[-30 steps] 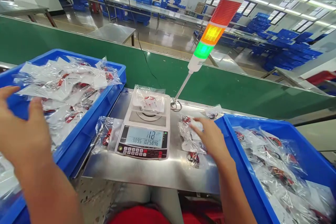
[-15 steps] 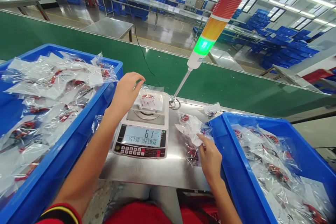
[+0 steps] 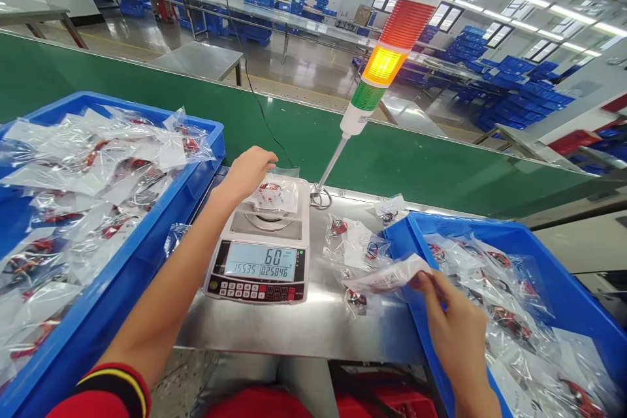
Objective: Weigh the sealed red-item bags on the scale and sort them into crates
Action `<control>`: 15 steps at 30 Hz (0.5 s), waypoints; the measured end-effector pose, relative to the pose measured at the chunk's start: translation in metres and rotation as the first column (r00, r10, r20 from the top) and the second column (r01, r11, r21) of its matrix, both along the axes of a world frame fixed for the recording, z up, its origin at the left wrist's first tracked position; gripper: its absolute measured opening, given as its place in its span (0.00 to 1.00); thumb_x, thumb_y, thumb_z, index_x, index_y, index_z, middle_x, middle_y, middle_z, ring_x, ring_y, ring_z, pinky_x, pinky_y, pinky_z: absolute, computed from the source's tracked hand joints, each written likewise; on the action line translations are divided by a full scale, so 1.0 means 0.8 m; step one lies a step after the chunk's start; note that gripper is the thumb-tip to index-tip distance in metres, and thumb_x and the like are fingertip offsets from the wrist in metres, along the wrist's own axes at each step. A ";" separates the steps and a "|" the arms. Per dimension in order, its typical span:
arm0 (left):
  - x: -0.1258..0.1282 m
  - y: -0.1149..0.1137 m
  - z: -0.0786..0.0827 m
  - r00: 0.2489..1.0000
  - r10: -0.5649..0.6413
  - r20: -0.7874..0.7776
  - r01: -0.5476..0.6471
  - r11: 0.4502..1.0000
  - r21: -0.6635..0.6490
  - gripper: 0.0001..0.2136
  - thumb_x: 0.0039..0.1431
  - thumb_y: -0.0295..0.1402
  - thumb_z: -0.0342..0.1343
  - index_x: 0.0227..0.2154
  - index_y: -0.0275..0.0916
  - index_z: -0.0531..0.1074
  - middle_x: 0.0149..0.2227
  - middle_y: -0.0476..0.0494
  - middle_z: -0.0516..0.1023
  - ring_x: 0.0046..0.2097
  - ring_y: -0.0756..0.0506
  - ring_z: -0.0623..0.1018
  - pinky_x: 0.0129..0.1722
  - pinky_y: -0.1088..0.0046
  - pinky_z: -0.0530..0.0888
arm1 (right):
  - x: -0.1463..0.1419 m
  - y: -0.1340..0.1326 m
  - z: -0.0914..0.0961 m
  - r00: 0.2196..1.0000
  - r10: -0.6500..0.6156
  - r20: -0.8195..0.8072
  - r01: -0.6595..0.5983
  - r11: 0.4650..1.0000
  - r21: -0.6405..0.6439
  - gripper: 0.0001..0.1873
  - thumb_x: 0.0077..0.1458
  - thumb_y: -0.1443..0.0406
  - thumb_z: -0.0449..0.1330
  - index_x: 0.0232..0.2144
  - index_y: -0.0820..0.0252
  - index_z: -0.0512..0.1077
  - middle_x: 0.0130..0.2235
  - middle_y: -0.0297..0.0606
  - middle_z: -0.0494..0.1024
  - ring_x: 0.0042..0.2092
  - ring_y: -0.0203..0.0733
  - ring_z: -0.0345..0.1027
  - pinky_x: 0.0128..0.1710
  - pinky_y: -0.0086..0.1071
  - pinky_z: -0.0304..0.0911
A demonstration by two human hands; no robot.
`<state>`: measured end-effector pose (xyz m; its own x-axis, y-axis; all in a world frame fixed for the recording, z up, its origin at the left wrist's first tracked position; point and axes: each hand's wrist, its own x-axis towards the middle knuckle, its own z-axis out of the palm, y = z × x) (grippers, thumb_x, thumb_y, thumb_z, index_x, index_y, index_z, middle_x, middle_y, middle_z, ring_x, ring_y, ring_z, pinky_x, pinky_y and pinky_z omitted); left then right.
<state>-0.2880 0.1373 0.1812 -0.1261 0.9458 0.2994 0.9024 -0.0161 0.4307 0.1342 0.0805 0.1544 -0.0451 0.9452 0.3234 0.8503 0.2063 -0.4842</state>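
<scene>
My left hand (image 3: 249, 173) is closed at the upper left edge of a clear plastic bag (image 3: 275, 197) with something red and a printed white paper inside. That bag rests over the pan of a counting scale (image 3: 257, 274), whose display reads 60. My right hand (image 3: 453, 320) pinches the corner of another clear bag (image 3: 386, 276) with printed white paper, raised off the steel table (image 3: 294, 330). Beneath and behind it lie more bags (image 3: 353, 241) holding red and dark wires. My left fingertips are partly hidden.
A blue bin (image 3: 196, 186) heaped with bagged wires stands left of the scale. Another blue bin (image 3: 418, 300) with similar bags is on the right. Behind the scale rises a signal light (image 3: 382, 65), its amber section lit. A green panel (image 3: 441, 170) borders the back.
My right hand has moved right and toward me, pulling its bag up from the pile. My left hand has closed in over its bag. The display went from 61 to 60, the light from green to amber.
</scene>
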 end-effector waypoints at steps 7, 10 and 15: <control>0.010 -0.008 0.020 1.000 0.006 0.031 -0.007 0.998 0.061 0.07 0.56 0.27 0.54 0.28 0.41 0.76 0.35 0.42 0.81 0.44 0.40 0.78 0.49 0.61 0.75 | -0.078 0.027 0.043 0.886 0.119 -0.448 -0.138 0.990 -0.010 0.18 0.61 0.48 0.58 0.33 0.55 0.75 0.30 0.37 0.82 0.31 0.45 0.76 0.34 0.36 0.72; -0.006 -0.050 0.056 0.989 0.124 0.087 -0.141 0.962 0.234 0.07 0.58 0.31 0.52 0.29 0.41 0.75 0.36 0.44 0.81 0.41 0.43 0.78 0.47 0.62 0.75 | -0.147 0.057 0.059 0.674 0.239 -0.699 -0.285 0.957 0.054 0.14 0.61 0.52 0.59 0.35 0.56 0.75 0.36 0.38 0.82 0.37 0.44 0.78 0.37 0.37 0.75; -0.068 -0.158 0.097 0.813 0.551 0.191 -0.570 0.683 0.457 0.15 0.58 0.46 0.52 0.31 0.40 0.75 0.37 0.44 0.78 0.45 0.38 0.79 0.52 0.48 0.72 | -0.243 0.105 0.043 0.577 0.325 -0.749 -0.556 0.828 -0.069 0.12 0.59 0.57 0.56 0.37 0.57 0.74 0.37 0.40 0.84 0.39 0.44 0.79 0.43 0.41 0.75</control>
